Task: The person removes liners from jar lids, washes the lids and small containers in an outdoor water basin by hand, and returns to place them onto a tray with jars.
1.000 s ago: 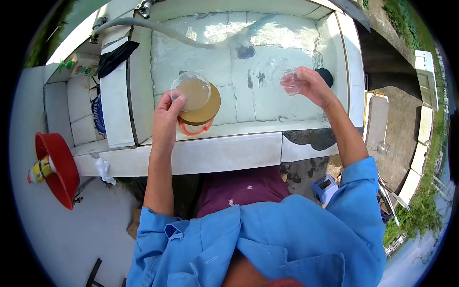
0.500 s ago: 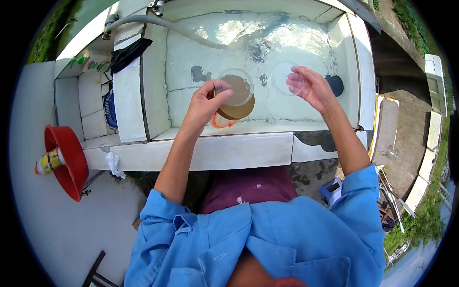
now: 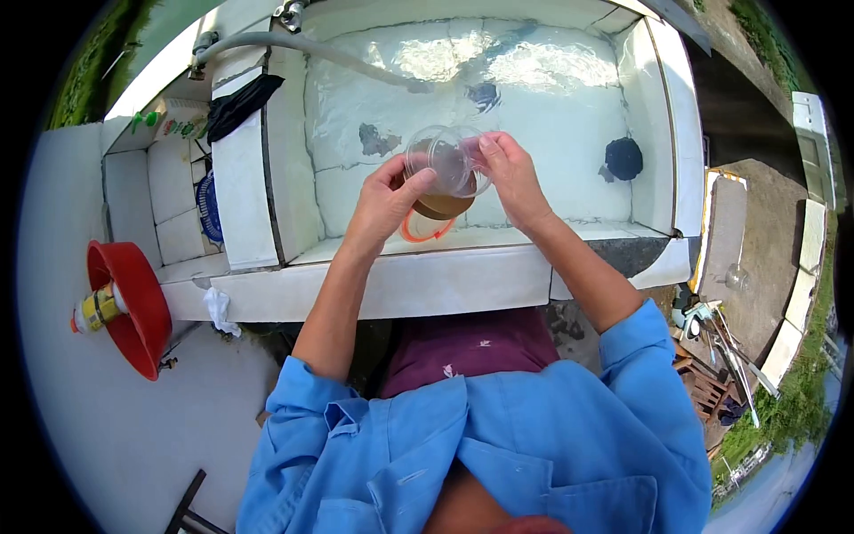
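Two clear, round, shallow plastic dishes overlap in front of me over the water tank. My left hand point(image 3: 378, 205) pinches the left dish point(image 3: 422, 147) by its edge, thumb on the near side. My right hand point(image 3: 516, 182) grips the edge of the right dish point(image 3: 481, 184) between thumb and fingers. Whether the dishes touch or one merely passes over the other, I cannot tell. Directly below them is a brown round object point(image 3: 445, 209), mostly covered by the dishes and my left fingers. Under that shows an orange-red ring point(image 3: 409, 230).
The white-tiled tank point(image 3: 400, 283) holds clear water. A grey hose point(image 3: 329, 53) runs into it from a tap. Dark round patches point(image 3: 623, 158) show in the tank. A black cloth point(image 3: 242, 107) hangs on the left divider. A red basin point(image 3: 133, 311) stands at the left.
My right hand has moved left with its clear dish, from over the open water to overlap the dish in my left hand. My left hand has hardly moved.
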A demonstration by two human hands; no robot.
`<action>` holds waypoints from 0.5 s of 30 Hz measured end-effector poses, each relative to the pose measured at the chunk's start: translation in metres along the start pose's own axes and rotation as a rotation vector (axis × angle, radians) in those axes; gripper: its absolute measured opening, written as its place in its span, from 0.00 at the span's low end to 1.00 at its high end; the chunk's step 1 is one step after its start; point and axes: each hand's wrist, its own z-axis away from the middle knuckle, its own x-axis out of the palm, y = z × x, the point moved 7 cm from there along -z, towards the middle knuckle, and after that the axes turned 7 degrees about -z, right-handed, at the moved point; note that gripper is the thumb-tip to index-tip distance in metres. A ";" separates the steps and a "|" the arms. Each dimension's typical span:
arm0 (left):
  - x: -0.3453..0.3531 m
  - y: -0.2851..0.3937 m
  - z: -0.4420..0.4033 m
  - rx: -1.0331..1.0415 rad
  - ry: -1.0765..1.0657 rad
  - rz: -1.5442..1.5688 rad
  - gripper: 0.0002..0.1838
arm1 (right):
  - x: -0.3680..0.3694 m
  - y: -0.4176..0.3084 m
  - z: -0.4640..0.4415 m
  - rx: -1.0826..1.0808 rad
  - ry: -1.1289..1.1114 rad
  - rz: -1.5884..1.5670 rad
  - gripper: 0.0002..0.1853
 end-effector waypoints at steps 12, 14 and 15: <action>-0.035 0.001 0.004 0.021 0.153 -0.062 0.09 | -0.134 -0.073 -0.019 -0.354 0.194 1.650 0.24; -0.046 0.000 0.009 0.025 0.179 -0.075 0.09 | -0.175 -0.068 -0.019 0.051 0.237 1.911 0.26; -0.052 0.005 0.014 0.035 0.229 -0.064 0.09 | -0.197 -0.057 -0.023 0.147 0.158 1.910 0.25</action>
